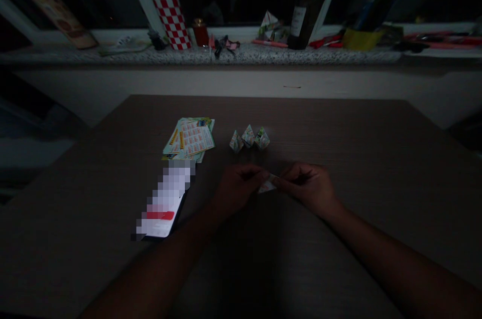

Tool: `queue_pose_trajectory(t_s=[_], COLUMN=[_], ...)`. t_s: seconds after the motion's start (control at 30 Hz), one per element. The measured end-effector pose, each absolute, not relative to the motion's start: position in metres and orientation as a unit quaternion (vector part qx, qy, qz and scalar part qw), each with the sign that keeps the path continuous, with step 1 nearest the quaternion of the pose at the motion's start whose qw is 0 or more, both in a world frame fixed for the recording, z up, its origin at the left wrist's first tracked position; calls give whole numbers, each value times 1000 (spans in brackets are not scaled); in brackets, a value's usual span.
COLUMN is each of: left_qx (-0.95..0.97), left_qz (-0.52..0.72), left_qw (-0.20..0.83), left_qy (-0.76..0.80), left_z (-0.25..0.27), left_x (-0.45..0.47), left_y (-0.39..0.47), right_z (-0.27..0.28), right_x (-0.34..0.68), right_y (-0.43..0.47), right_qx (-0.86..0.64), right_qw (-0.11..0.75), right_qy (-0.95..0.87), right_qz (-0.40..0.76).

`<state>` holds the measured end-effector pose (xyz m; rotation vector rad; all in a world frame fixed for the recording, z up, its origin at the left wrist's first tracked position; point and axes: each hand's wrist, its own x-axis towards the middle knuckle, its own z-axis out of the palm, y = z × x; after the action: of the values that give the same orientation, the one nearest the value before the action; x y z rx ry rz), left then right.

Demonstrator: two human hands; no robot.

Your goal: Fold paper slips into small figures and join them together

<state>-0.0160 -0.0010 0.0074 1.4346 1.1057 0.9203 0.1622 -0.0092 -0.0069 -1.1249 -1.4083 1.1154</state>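
Between my two hands is a small piece of folded printed paper [266, 186], pale with reddish print. My left hand [241, 186] pinches its left side with thumb and fingers. From the right, my right hand [311, 186] grips the upper right edge the same way. Fingertips cover part of the paper, so its exact fold is hard to see. Just beyond my hands, three small folded paper pieces [248, 136] with pointed tops stand in a row on the table. Left of these lies a loose stack of printed paper sheets [194, 138].
A lit phone [165, 201] lies left of my left forearm on the brown table [357, 133]. Behind, the stone windowsill [131, 58] bears a red-and-white checkered bottle [171, 17], a dark labelled bottle [301, 22], a small red jar [200, 33] and clutter.
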Motion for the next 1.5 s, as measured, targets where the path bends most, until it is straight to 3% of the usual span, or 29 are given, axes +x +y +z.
queue_pose_trajectory(t_s=[0.13,0.23,0.37,1.2,1.5], left_qx=[582,561,548,505,456], left_qz=[403,416,425,425,448], left_qw=[525,539,545,597,628], left_qy=[472,471,471,456,444], left_z=[9,8,4,2,-8], left_x=[-14,-11,-9,-5,-8], left_y=[-3,-5,-7,-10,-5], right_z=[-7,-9,-11,-17,-13], right_x=[161,161,161,165,167], right_y=[-9,-11,-14,-19,-14], right_qx=[-449,-427,-399,-410,-355], right_qw=[496,439,377,430,370], right_qy=[-542,-562,-644,-622,-709], right_qz=[508,557,532,510,485])
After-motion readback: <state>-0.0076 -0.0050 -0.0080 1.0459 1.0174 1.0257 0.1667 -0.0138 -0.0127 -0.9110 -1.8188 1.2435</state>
